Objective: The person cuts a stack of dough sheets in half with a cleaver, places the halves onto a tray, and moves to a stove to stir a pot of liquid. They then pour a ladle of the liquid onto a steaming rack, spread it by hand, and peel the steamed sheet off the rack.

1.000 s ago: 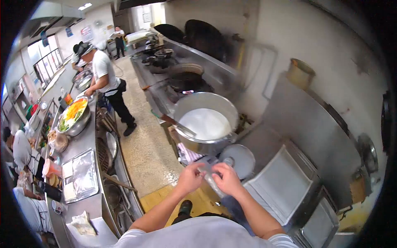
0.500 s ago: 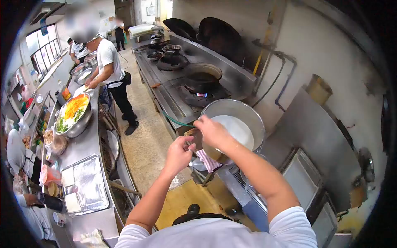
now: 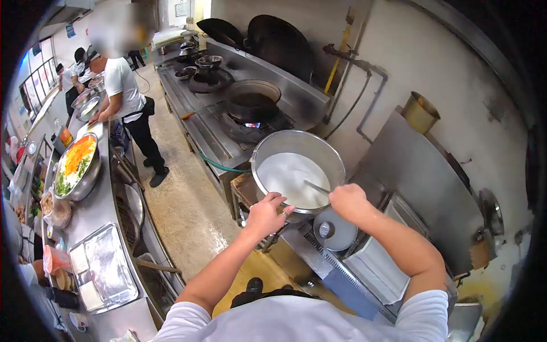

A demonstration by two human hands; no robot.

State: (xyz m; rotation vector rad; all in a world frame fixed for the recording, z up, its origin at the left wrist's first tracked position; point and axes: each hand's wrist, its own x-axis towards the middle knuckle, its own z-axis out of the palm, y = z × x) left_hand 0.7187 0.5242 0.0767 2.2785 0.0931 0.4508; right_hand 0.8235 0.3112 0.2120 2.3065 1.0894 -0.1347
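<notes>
A large metal pot (image 3: pixel 338 165) of white liquid (image 3: pixel 288 174) stands in front of me, beside the stove. My left hand (image 3: pixel 266 216) grips its near rim, with the fingers at the edge. In my right hand (image 3: pixel 350 202), closed at the pot's right side, is the handle of a metal utensil (image 3: pixel 317 187). The utensil slants down into the liquid, which hides its lower end, so its kind cannot be made out. Just below my right hand sits a round lid with a knob (image 3: pixel 335 229).
A wok (image 3: pixel 253 101) sits over a lit burner on the stove (image 3: pixel 205 122). On the left counter are a bowl of cut vegetables (image 3: pixel 77 165) and a metal tray (image 3: pixel 122 279). A co-worker (image 3: pixel 122 91) stands at that counter. Metal trays (image 3: pixel 379 271) lie at right.
My right hand has moved from the pot's left side to its right and now holds the utensil in the liquid. My left hand has come onto the rim. The striped cloth is out of sight.
</notes>
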